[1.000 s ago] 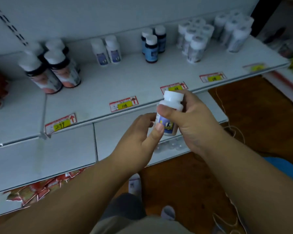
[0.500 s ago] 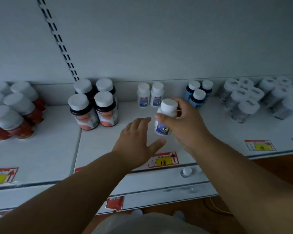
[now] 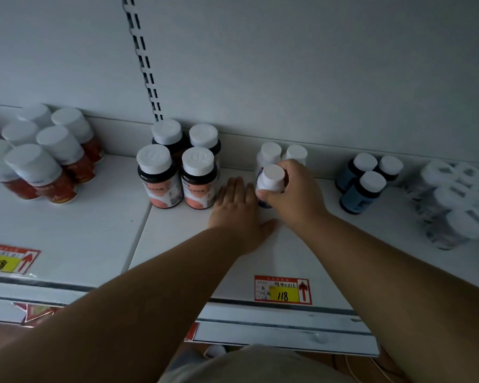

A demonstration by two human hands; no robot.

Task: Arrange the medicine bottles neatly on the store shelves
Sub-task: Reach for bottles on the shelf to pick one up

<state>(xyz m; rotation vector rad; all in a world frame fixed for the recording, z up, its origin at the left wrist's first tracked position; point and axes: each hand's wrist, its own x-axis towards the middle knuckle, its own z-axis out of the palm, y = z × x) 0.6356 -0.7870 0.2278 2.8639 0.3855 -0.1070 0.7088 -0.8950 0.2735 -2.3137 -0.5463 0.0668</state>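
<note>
I have my right hand (image 3: 293,194) curled round a small white-capped bottle (image 3: 271,179), thumb at the front and fingers wrapped behind, and I am setting it down on the shelf (image 3: 260,252) just in front of the two matching white bottles (image 3: 270,156) that stand against the back wall. My left hand (image 3: 238,214) lies flat and open on the shelf beside it, fingers straight and holding nothing, its fingertips close to the bottle's left side. I cannot tell whether the base is already seated; my own fingers hide it. To do this step well, I judge I should lower the bottle upright until the base sits fully flat, line it up squarely with the left one of the pair behind so a tidy column forms, and turn the label toward the front edge before letting go. I would loosen my fingers slowly and draw them straight back, since the pair behind is very near and a careless knuckle could tip one. The flat hand can serve as a guide edge, keeping a clear gap to the dark bottles with orange labels (image 3: 177,178) on the left.
</note>
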